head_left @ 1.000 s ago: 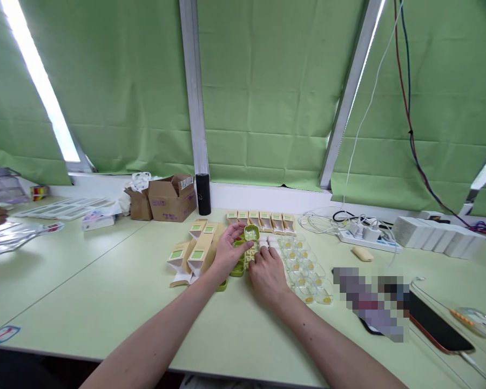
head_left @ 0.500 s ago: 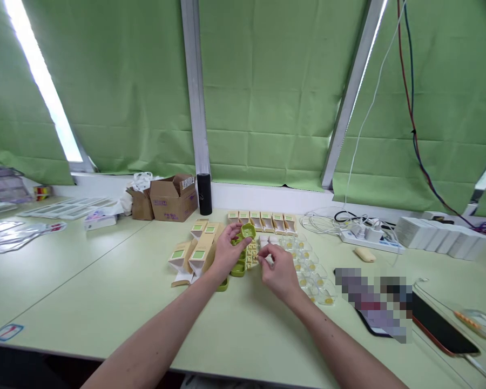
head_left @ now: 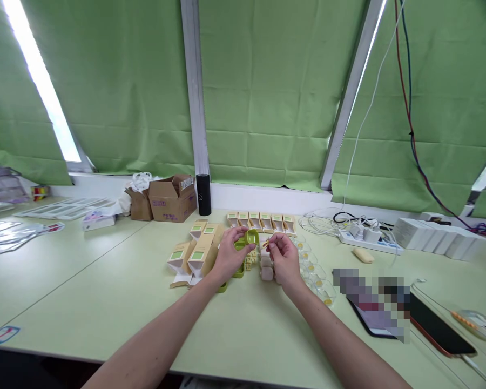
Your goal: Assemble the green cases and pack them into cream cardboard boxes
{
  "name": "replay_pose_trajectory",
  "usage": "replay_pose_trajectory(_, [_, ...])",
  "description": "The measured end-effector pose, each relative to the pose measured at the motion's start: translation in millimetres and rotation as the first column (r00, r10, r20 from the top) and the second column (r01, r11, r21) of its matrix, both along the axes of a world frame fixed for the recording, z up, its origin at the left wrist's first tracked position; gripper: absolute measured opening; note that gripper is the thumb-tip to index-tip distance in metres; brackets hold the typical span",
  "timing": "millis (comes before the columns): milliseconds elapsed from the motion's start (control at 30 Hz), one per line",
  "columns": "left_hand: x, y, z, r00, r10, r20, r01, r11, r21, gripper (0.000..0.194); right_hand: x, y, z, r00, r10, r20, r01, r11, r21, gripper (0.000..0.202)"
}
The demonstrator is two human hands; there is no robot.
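Observation:
My left hand (head_left: 230, 254) grips a small green square tray (head_left: 251, 237) between thumb and fingers, tilted so its hollow inside shows. Just to the right, my right hand (head_left: 284, 259) pinches a small yellowish piece (head_left: 266, 243) at its fingertips. The two hands are apart. Below them lie more green trays (head_left: 238, 270), small yellow pieces (head_left: 248, 260) in rows and pale pinkish-white blocks (head_left: 267, 273). Clear plastic cups with yellow centres (head_left: 327, 299) stand in rows right of my right hand. Left of my left hand are cream cartons with green labels (head_left: 202, 254).
Small open cartons (head_left: 266, 221) line up behind the hands. Further back stand a cardboard box (head_left: 172, 201) and a black cylinder (head_left: 203, 194). On the right are a power strip (head_left: 370, 241), white boxes (head_left: 437, 237), cables and a dark phone (head_left: 441, 327).
My right hand has risen and moved right, away from the rows of yellow pieces, with one piece in its fingertips. The green tray in my left hand has shifted slightly right and down.

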State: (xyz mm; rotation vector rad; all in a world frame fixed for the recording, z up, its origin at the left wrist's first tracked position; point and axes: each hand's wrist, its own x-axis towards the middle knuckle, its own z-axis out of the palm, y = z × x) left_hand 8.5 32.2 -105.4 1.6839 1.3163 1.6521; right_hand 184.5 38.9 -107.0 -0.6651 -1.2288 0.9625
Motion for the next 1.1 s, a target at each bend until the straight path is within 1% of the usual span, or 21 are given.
replay_pose_trajectory(133, [1,0,-3.2,1.000,0.001,-0.005,-0.001,0.999,0.039,0.047,3,6,11.1,1.000,-0.002,-0.023,0.002,1.000,-0.013,0.022])
replay_pose_trajectory(233, [1,0,-4.0,1.000,-0.007,-0.004,0.007,0.999,0.038,0.048,4,9,21.8,0.995,0.054,-0.083,-0.062,0.994,-0.089,0.033])
replay_pose_trajectory(333, [2,-2,-2.4,1.000,-0.008,-0.007,0.008,0.999,0.032,0.047,6,11,27.5,0.983,0.102,-0.152,-0.129,0.976,-0.178,0.044])
replay_pose_trajectory(467, [2,-4,-0.9,1.000,0.001,-0.018,-0.001,1.000,0.019,0.046,9,12,24.5,0.961,0.167,-0.218,-0.225,0.935,-0.273,0.046])
replay_pose_trajectory(533, [2,-3,-2.2,1.000,-0.005,-0.022,0.005,1.000,0.025,0.046,11,12,21.1,0.947,0.204,-0.249,-0.274,0.918,-0.288,0.047])
replay_pose_trajectory(633, [2,0,-5.5,1.000,-0.019,-0.014,0.020,0.999,0.044,0.047,12,10,17.3,0.938,0.230,-0.259,-0.304,0.906,-0.294,0.049])
replay_pose_trajectory(700, [2,1,-7.3,1.000,-0.026,-0.005,0.026,0.999,0.047,0.047,12,9,16.0,0.935,0.241,-0.259,-0.312,0.906,-0.285,0.050])
replay_pose_trajectory(767, [2,2,-8.0,1.000,-0.026,-0.002,0.026,0.999,0.046,0.048,11,8,15.4,0.938,0.239,-0.249,-0.301,0.920,-0.250,0.049])
replay_pose_trajectory(900, [4,0,-7.1,0.999,-0.032,0.011,0.031,0.998,0.058,0.047,10,6,13.6,0.963,0.205,-0.177,-0.231,0.963,-0.141,0.041])
replay_pose_trajectory(1000, [4,-1,-5.9,0.999,-0.051,0.009,0.051,0.996,0.073,0.048,7,5,11.5,0.980,0.177,-0.097,-0.185,0.978,-0.091,0.033])
replay_pose_trajectory(1100, [4,-2,-4.3,0.998,-0.060,-0.013,0.061,0.995,0.083,0.047,5,3,9.5,0.992,0.121,-0.035,-0.123,0.991,-0.050,0.026])
